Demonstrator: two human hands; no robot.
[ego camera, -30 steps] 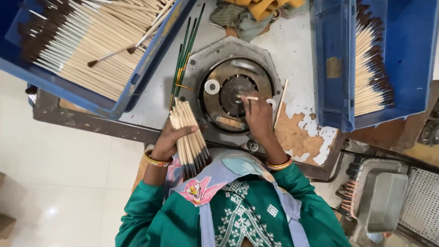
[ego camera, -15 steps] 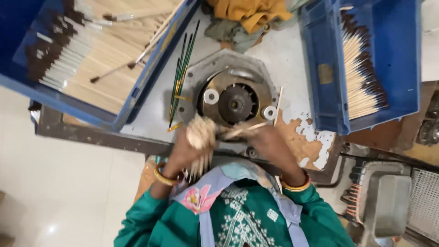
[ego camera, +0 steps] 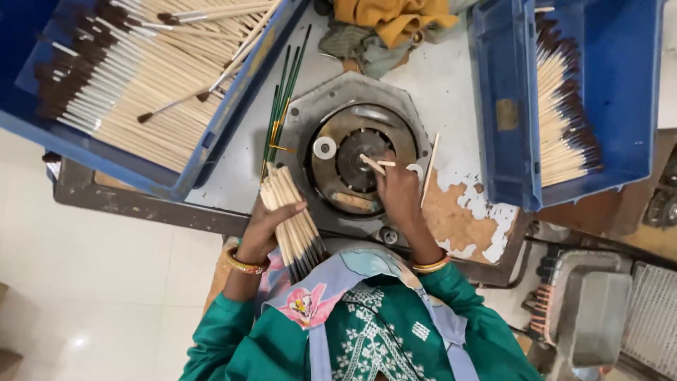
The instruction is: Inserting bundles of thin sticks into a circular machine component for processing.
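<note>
Left hand (ego camera: pixel 264 222) grips a thick bundle of brushes (ego camera: pixel 290 220), pale wooden handles fanned upward, dark tips toward the body; held close beside the round metal machine (ego camera: pixel 356 159), likely as ready stock. Right hand (ego camera: pixel 398 190) pinches a single brush (ego camera: pixel 372 164), end set at the machine's dark centre hub. Handles plain, unpainted. Blue trays flank the desk (ego camera: pixel 451 92): left tray (ego camera: pixel 211 134) and right tray (ego camera: pixel 508 113) both hold rows of similar brushes. Green-handled brushes (ego camera: pixel 281 106) lie loose between.

A pale, shiny tiled floor (ego camera: pixel 92 282) is seen on the left, with a bright spot of light on it. The desk (ego camera: pixel 458 92) is painted white, and its paint is chipped to brown near the dark metal edge.
</note>
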